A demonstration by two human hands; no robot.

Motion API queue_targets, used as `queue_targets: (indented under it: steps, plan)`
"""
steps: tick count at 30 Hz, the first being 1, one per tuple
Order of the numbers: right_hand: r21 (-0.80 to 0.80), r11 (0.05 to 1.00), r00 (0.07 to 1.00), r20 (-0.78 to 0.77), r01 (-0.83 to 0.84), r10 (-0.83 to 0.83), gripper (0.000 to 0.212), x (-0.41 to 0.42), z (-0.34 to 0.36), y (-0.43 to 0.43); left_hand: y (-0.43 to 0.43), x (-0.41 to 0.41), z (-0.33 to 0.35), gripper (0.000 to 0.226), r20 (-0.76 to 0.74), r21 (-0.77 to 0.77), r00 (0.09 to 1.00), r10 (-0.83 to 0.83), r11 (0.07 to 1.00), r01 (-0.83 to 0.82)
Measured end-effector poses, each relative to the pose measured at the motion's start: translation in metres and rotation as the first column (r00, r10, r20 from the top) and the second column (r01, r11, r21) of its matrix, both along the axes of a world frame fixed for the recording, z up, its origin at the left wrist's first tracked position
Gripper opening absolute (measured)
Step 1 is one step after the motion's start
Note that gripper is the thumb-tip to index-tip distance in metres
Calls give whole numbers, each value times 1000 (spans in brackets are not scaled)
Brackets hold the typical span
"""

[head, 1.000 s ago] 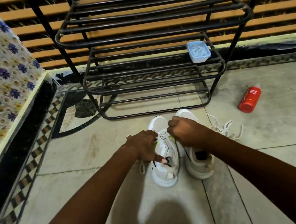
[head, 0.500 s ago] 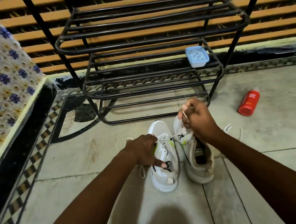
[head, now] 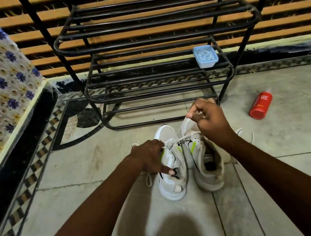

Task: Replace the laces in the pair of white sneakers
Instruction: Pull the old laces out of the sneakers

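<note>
- Fingers [head: 192, 114] of the right hand [head: 212, 125] are closed in a pinch on the white lace [head: 178, 140], raised above the toe of the right sneaker [head: 198, 151].
- Fingers of the left hand [head: 149, 155] are curled over the lacing zone of the left sneaker [head: 164, 134]. One digit reaches back to the collar. The hand holds the shoe down on the floor [head: 98, 162].
- Key relation: the lace runs from the left sneaker's eyelets across and up to the right-hand pinch, which lies forward and to the right of those eyelets.
- Each sneaker's long axis runs toe away from the person, heel toward. The lace therefore leaves the shoe at an angle across that axis.
- The left hand is nearer the eyelets; the right hand carries the free run of lace.
- Judged step: drawing the lace through the left sneaker's eyelets. Whether it is being threaded or pulled out cannot be determined.
- Both sneakers are white with black side marks and lime-green accents. They stand side by side, just apart, toes toward the black metal shoe rack [head: 143, 42].
- The right sneaker's throat lies open and appears unlaced.
- A loose lace [head: 248, 136] lies on the floor just beside the right sneaker.
- A red body wash bottle [head: 261, 105] lies well apart to the right.
</note>
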State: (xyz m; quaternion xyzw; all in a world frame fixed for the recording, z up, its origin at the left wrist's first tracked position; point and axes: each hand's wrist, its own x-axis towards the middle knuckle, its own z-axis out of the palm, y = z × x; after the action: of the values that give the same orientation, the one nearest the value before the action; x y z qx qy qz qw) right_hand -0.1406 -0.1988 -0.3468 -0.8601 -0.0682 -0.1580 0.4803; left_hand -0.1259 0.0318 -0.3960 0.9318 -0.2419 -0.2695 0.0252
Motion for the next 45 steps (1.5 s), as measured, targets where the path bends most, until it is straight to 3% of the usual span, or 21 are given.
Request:
queue_targets:
  steps: [3, 5, 6, 7, 9, 10, 11, 12, 14, 16, 18, 19, 21, 23, 25, 27, 30, 32, 37, 41, 45]
  plan:
    - [326, 945, 994, -100, -15, 51, 18, -4, -7, 10, 1, 0, -2, 107, 4, -3, 1000, 0, 1000, 0]
    - [660, 751, 969, -180, -7, 168, 23, -7, -11, 18, 2, 1, -3, 109, 1, -10, 1000, 5, 1000, -5]
    - [739, 674, 952, -208, 3, 223, 28, -8, -13, 21, 3, 1, -4, 110, 1, -14, 1000, 8, 1000, -8]
    - [749, 662, 942, -216, -8, 256, 33, -8, -15, 22, 3, 1, -5, 111, 0, -18, 1000, 10, 1000, -10]
    - [613, 788, 948, -217, -54, 234, 37, -7, -20, 19, 4, 0, -7, 112, -3, -35, 1000, 11, 999, -12]
    - [447, 891, 962, -196, -84, 189, 33, -5, -21, 15, 5, 1, -8, 112, -2, -45, 1000, 14, 999, -15]
    - [206, 969, 975, -145, -134, 166, 27, -2, -23, 11, 6, 0, -8, 114, -5, -49, 1000, 21, 999, -21]
    - [-86, 980, 980, -96, -181, 172, 20, -1, -23, 8, 6, 0, -9, 116, -5, -48, 1000, 24, 999, -24]
    - [-505, 812, 955, -104, -291, 278, 21, 2, -24, 5, 6, -1, -9, 120, 0, -35, 1000, 20, 999, -19]
    - [-673, 604, 901, -261, -428, 347, 31, 1, -29, 5, 5, 0, -8, 122, -7, -25, 1000, 15, 1000, -15]
    - [-720, 483, 862, -353, -498, 363, 18, -2, -29, 7, 4, 0, -7, 121, -4, -25, 1000, 8, 1000, -8]
    - [-734, 468, 864, -345, -492, 367, 8, -2, -29, 7, 4, -1, -6, 120, 1, -24, 1000, 4, 1000, -4]
    - [-754, 491, 888, -275, -437, 369, 20, 0, -23, 7, 3, -1, -5, 118, 3, -16, 1000, -2, 1000, 2]
    - [-729, 566, 917, -235, -385, 321, 28, 4, -15, 5, 3, -1, -3, 114, 2, -20, 1000, 5, 1000, -5]
    - [-708, 596, 925, -280, -379, 256, 26, 1, -11, 7, 3, -2, -2, 110, 2, -30, 1000, 14, 999, -14]
    - [-699, 641, 948, -230, -318, 219, 20, -9, -8, 9, 4, -2, -3, 108, -2, -31, 1000, 17, 999, -17]
    - [-449, 894, 1000, 26, 14, -2, 25, -10, 22, -13, 5, -1, -3, 109, -22, -19, 1000, 22, 1000, -22]
    - [-321, 940, 993, 29, 118, -115, 32, 3, 42, -36, 4, -1, -4, 114, -33, -2, 999, 23, 1000, -23]
    - [-488, 858, 972, -232, -160, 50, 39, -7, 28, -18, 4, 4, -7, 120, -28, -4, 1000, -2, 1000, 1]
    - [-480, 851, 956, -284, -213, 79, 25, -11, -7, -4, 8, 4, -10, 123, -67, -105, 997, 28, 994, -35]
    - [-495, 818, 945, -280, -292, 168, 5, -14, -24, 7, 10, 3, -8, 77, -189, -359, 970, 151, 909, -211]
